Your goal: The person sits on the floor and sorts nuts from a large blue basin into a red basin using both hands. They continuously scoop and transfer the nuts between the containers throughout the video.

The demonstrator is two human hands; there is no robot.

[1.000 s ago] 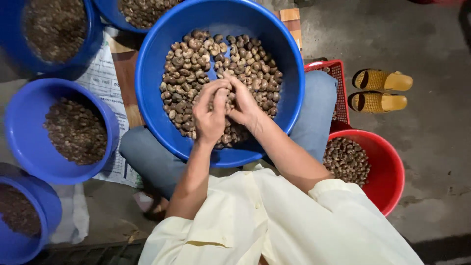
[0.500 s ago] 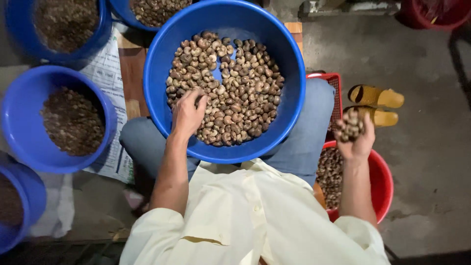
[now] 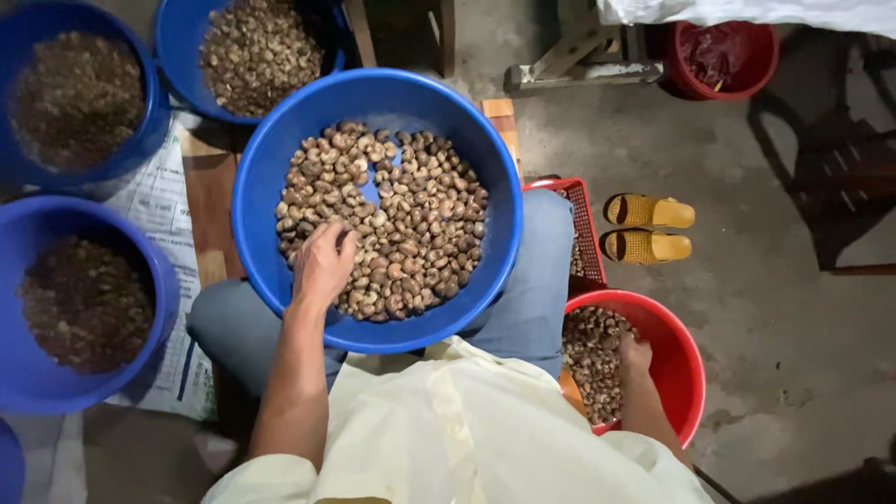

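Two blue basins (image 3: 56, 280) at the far left hold dark, fine husk-like bits. On the person's lap sits a large round blue basin (image 3: 271, 177), with no long axis, its mouth facing up. It holds a loose layer of pale brown nuts (image 3: 411, 224), with bare blue showing near the middle. The left hand (image 3: 322, 266) lies on the nuts at the near left, fingers curled into them. At the right, the right hand (image 3: 635, 359) dips into a red bucket (image 3: 686, 359) of similar nuts; its finger spread cannot be told.
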